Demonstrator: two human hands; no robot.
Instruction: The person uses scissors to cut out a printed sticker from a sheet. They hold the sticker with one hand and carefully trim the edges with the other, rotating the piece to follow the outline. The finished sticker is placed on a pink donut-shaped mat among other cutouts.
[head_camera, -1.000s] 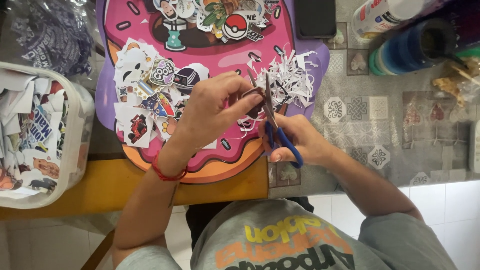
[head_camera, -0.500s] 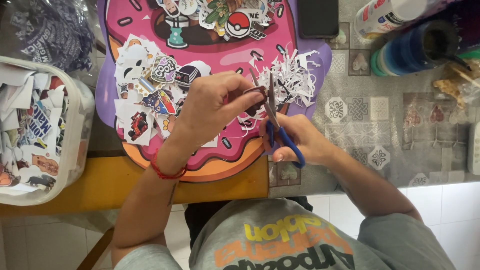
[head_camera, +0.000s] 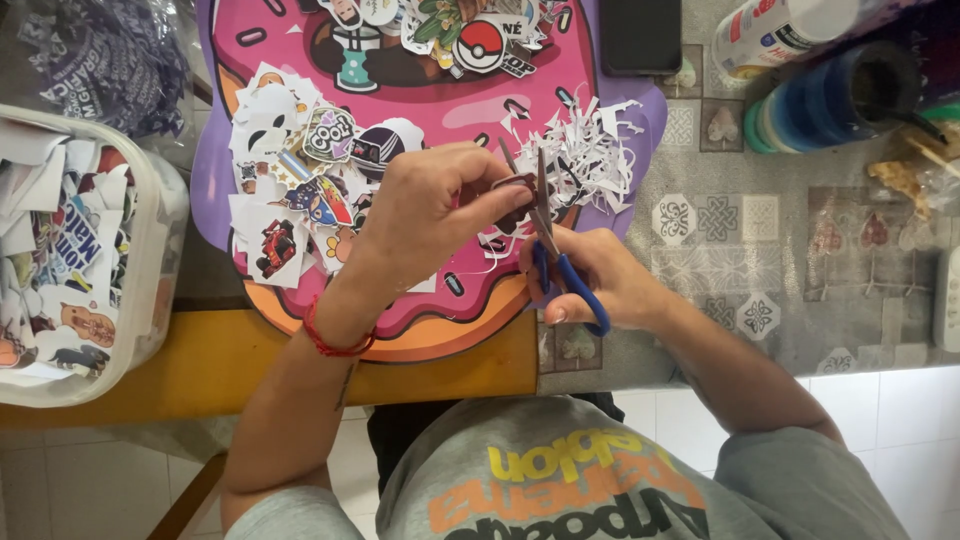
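My left hand (head_camera: 430, 215) pinches a small dark sticker (head_camera: 512, 190) over a pink donut-shaped mat (head_camera: 480, 100). My right hand (head_camera: 600, 280) grips blue-handled scissors (head_camera: 555, 250), their blades apart and pointing up at the sticker's edge. A red cord bracelet circles my left wrist. Several cut-out stickers (head_camera: 300, 190) lie in a pile left of my left hand, and white paper trimmings (head_camera: 590, 150) are heaped just above the scissors.
A clear plastic tub (head_camera: 150, 250) of paper cut-outs stands at the left. A dark phone (head_camera: 640, 35) lies at the top, with a white bottle (head_camera: 780, 35) and blue tape rolls (head_camera: 830, 95) at the upper right. A patterned tablecloth (head_camera: 780, 240) covers the right side.
Both hands stay over the mat with the sticker and scissors; the scissor blades have shifted slightly along the sticker.
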